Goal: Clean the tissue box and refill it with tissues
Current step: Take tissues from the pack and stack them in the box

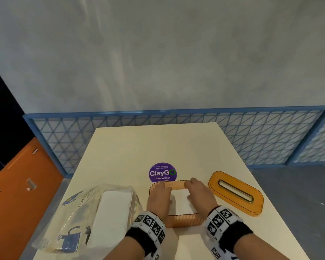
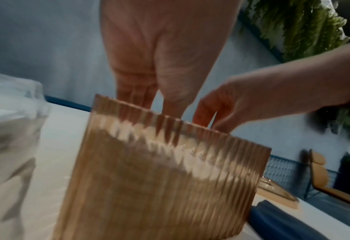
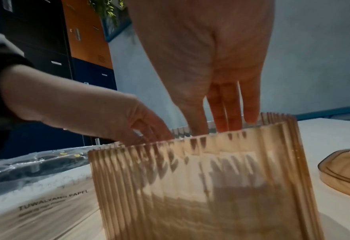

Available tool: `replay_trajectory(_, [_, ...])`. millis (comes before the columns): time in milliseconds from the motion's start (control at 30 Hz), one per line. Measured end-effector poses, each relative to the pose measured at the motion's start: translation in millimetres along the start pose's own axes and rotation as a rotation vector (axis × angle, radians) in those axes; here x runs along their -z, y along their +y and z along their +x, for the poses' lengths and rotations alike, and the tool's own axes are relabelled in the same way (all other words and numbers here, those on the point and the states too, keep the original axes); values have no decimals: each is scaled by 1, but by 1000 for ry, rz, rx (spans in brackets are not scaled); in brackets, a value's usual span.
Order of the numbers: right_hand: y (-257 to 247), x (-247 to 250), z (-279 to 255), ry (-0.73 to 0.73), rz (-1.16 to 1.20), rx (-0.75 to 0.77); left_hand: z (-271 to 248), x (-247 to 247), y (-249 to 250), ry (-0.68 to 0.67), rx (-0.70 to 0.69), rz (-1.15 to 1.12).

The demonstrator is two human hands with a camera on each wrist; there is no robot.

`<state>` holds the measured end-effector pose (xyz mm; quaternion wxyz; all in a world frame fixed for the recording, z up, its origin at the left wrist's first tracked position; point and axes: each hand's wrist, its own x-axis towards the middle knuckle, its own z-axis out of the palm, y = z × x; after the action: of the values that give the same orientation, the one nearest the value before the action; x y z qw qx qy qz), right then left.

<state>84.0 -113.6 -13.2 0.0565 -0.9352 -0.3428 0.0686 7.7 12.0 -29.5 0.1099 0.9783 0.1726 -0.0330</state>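
An amber ribbed tissue box point(image 1: 184, 221) stands open-topped on the cream table point(image 1: 158, 143), with a white stack of tissues point(image 1: 179, 200) inside it. Both hands reach down into the box. My left hand point(image 1: 159, 195) lies on the left part of the stack, fingers straight toward the far rim. On the right part my right hand point(image 1: 198, 192) rests the same way. The wrist views show the left hand point(image 2: 149, 97) and right hand point(image 3: 225, 105) with straight fingers dipping behind the box wall point(image 2: 159, 178) point(image 3: 200, 186). Their fingertips are hidden.
The amber slotted lid point(image 1: 235, 192) point(image 3: 346, 167) lies flat right of the box. A clear plastic pack of tissues point(image 1: 94, 212) point(image 3: 36, 194) lies to its left. A purple round sticker point(image 1: 162, 172) sits behind the box. A blue mesh fence point(image 1: 176, 117) stands beyond the table.
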Motion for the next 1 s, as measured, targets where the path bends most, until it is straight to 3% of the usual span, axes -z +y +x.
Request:
replay_trajectory(133, [1,0,9,-431,-100,60,12,-5,2,-343,-12,107])
replay_trajectory(267, [-2,-3,17,-501,-137,62,15,-2,5,-443,31,127])
replay_trajectory(500, [-1,-2,14,-458,-178,52,7,5,6,-347,61,-12])
replay_trajectory(533, [0,2,13,-403,-160,45,4,8,4,-266,70,-101])
replay_trajectory(633, [9,17,10,-104,-61,64,-13,22,-15,152,153,-376])
replay_trajectory(700, [22,24,8,49,-14,48,-25,22,-40,309,284,-463])
replay_trajectory(767, [37,23,5,53,65,-29,-37,14,-65,314,423,-432])
replay_trajectory(867, [48,13,0,-150,182,-123,-50,-3,-87,131,622,-182])
replay_trajectory(1000, [47,9,-2,-303,315,-177,-55,-17,-92,6,692,-44])
